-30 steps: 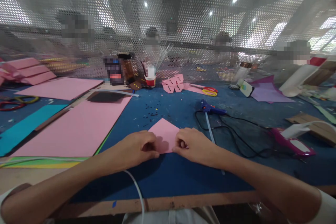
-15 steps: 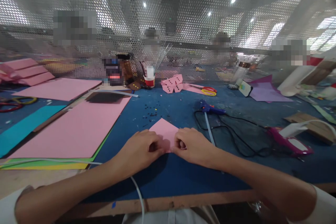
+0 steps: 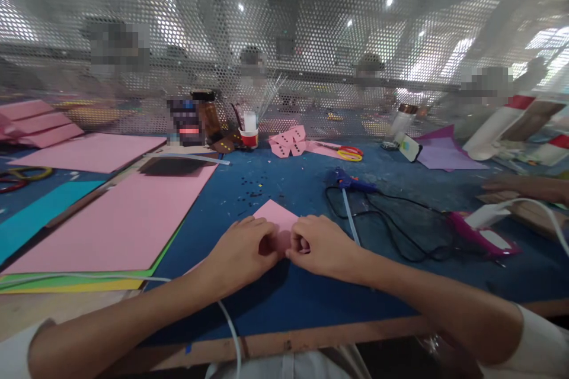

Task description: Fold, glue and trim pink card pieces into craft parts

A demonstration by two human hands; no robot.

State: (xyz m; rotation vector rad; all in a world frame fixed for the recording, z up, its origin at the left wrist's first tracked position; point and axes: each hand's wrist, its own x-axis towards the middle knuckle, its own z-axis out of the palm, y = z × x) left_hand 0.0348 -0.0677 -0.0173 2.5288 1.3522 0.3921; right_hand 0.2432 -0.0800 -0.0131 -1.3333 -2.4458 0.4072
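A piece of pink paper lies on the blue table in front of me, one corner pointing away. My left hand is closed on its left side, thumb and fingers curled at the near edge. My right hand grips the right side in the same way, and the two thumbs nearly meet. Both hands cover much of the paper. Beyond it are scattered small black bits. To the right of my right hand lies a blue glue gun with a clear glue stick beneath its tip.
Large pink sheets are stacked at left over green and yellow ones, near a teal strip. Scissors, a pink cut-out with black dots and a cup stand farther back. A magenta power strip and another person's hand are at right.
My hands have drawn slightly closer together on the pink paper. Another person's hand has come in at the right edge. The view has shifted a little.
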